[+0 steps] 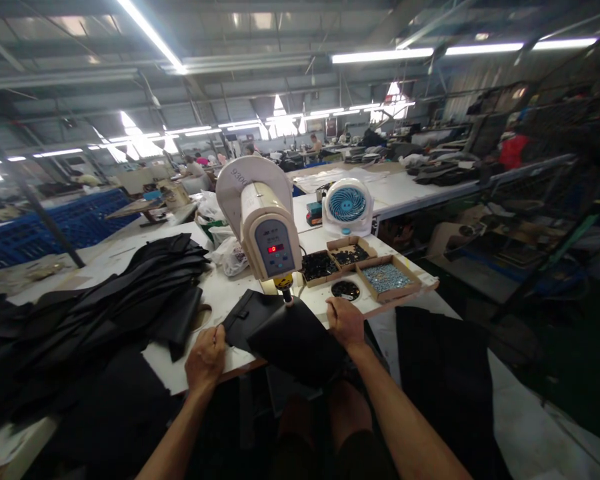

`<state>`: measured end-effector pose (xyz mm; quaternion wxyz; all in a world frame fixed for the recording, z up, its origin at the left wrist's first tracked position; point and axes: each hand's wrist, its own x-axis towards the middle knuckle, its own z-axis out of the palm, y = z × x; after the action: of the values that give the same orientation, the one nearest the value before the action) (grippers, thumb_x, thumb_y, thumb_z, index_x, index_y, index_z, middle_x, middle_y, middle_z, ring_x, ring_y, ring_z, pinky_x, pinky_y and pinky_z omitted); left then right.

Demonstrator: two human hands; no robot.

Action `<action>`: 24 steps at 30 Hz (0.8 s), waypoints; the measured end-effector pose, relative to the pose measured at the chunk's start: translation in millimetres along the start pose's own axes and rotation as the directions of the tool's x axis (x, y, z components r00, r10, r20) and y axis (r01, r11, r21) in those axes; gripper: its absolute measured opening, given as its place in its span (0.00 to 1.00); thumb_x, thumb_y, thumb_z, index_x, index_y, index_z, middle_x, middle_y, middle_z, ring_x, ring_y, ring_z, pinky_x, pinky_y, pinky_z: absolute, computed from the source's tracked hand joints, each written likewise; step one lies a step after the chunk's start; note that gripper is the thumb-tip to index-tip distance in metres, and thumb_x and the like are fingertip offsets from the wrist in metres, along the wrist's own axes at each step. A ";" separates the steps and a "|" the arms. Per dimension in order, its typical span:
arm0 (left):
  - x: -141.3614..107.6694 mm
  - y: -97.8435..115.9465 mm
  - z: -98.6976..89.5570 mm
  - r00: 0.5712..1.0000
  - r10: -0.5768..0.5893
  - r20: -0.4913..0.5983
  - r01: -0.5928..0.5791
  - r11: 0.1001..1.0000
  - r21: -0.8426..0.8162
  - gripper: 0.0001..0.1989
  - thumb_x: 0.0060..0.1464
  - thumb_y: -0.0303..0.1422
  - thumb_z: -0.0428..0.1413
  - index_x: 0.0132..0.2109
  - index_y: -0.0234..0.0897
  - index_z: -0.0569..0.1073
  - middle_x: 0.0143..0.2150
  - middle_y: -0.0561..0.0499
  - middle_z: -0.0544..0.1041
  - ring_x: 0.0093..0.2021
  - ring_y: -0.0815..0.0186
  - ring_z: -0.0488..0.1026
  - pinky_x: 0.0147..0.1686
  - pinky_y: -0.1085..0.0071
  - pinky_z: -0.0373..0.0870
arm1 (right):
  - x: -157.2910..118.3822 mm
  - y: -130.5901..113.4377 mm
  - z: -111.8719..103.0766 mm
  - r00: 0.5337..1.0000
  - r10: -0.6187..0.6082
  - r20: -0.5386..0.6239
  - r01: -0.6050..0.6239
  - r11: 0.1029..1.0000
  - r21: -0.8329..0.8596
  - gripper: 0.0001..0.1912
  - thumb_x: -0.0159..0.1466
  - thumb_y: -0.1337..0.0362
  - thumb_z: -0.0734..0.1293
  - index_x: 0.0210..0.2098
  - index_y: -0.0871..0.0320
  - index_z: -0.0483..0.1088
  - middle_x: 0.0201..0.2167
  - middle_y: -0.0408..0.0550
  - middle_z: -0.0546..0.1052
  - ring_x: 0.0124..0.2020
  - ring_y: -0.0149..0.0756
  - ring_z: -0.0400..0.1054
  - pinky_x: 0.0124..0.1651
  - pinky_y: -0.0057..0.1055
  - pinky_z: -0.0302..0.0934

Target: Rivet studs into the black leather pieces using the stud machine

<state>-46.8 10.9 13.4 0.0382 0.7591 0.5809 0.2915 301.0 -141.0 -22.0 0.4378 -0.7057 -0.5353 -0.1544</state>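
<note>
A black panel of leather-like material [290,340] lies folded under the tip of a white button-setting press [273,230], whose small display glows red. My left hand [205,357] is closed at the panel's left corner, by the table's front edge. On the other side, my right hand [347,321] is curled into a fist at the panel's right edge, its fingertips hidden from view. The panel's near part bends up and hangs over the table edge toward my lap.
A pile of black panels [150,287] covers the table at left. Behind my right hand stand cardboard trays of black parts [320,267] and silvery parts [390,277], beside a round dish [345,289]. A white fan [349,203] stands behind them. More black material [445,373] lies at right.
</note>
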 end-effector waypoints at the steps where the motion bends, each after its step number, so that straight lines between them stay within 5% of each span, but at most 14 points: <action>1: -1.0 1.0 -1.7 1.000 -0.011 0.000 0.011 0.999 -0.041 0.21 0.69 0.46 0.39 0.36 0.42 0.70 0.43 0.46 0.78 0.44 0.57 0.74 0.41 0.64 0.64 | 1.9 -1.7 -2.9 0.999 0.019 0.030 -0.020 1.000 0.006 0.13 0.72 0.65 0.59 0.45 0.56 0.75 0.42 0.50 0.80 0.45 0.41 0.71 0.50 0.33 0.58; 7: -25.2 20.2 -10.2 0.984 -0.120 0.134 0.155 0.943 -0.293 0.22 0.68 0.49 0.41 0.42 0.44 0.74 0.33 0.53 0.78 0.35 0.61 0.75 0.36 0.66 0.66 | 14.4 -18.7 -19.7 0.944 0.170 0.283 -0.223 0.960 0.167 0.18 0.75 0.54 0.58 0.41 0.51 0.78 0.37 0.44 0.81 0.38 0.37 0.71 0.39 0.30 0.54; 11: -40.1 42.5 -12.3 0.943 -0.071 0.324 0.249 0.798 -0.549 0.33 0.63 0.61 0.41 0.52 0.40 0.75 0.27 0.53 0.76 0.27 0.62 0.73 0.27 0.68 0.69 | 26.2 -34.6 -15.3 0.883 0.151 0.444 -0.316 0.891 0.325 0.23 0.75 0.46 0.58 0.38 0.52 0.79 0.35 0.44 0.81 0.36 0.38 0.71 0.36 0.31 0.52; 14: -38.0 57.4 -11.7 0.909 -0.076 0.409 0.327 0.736 -0.592 0.39 0.57 0.66 0.47 0.57 0.37 0.73 0.27 0.52 0.77 0.27 0.60 0.76 0.25 0.67 0.73 | 35.0 -41.0 -3.3 0.846 0.171 0.505 -0.377 0.862 0.339 0.20 0.68 0.45 0.67 0.35 0.54 0.80 0.31 0.44 0.79 0.33 0.37 0.69 0.34 0.31 0.52; 18: -28.4 69.5 -5.0 0.911 -0.143 0.387 0.347 0.772 -0.532 0.39 0.49 0.64 0.57 0.55 0.39 0.76 0.34 0.49 0.81 0.33 0.58 0.79 0.29 0.67 0.74 | 40.2 -37.8 11.8 0.793 0.181 0.582 -0.491 0.755 0.434 0.16 0.62 0.50 0.72 0.34 0.58 0.79 0.27 0.43 0.76 0.30 0.34 0.66 0.31 0.28 0.51; 21: -26.7 74.6 2.3 0.917 -0.091 0.388 0.329 0.723 -0.608 0.36 0.44 0.59 0.64 0.51 0.37 0.77 0.41 0.44 0.83 0.41 0.57 0.80 0.34 0.68 0.76 | 40.5 -32.9 17.0 0.776 0.143 0.614 -0.539 0.655 0.529 0.17 0.63 0.51 0.69 0.33 0.60 0.78 0.26 0.41 0.73 0.28 0.32 0.64 0.30 0.27 0.52; 24: -30.5 75.4 6.9 0.923 -0.042 0.382 0.310 0.672 -0.673 0.32 0.42 0.54 0.67 0.47 0.35 0.78 0.43 0.43 0.83 0.43 0.57 0.81 0.40 0.67 0.78 | 41.1 -30.5 16.9 0.772 0.133 0.622 -0.543 0.646 0.536 0.17 0.62 0.51 0.69 0.31 0.60 0.76 0.23 0.40 0.70 0.26 0.31 0.60 0.29 0.27 0.50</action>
<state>16.6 -39.0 25.4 0.4599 0.6595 0.4751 0.3575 285.2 -101.0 10.4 0.5238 -0.5941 -0.5029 0.3460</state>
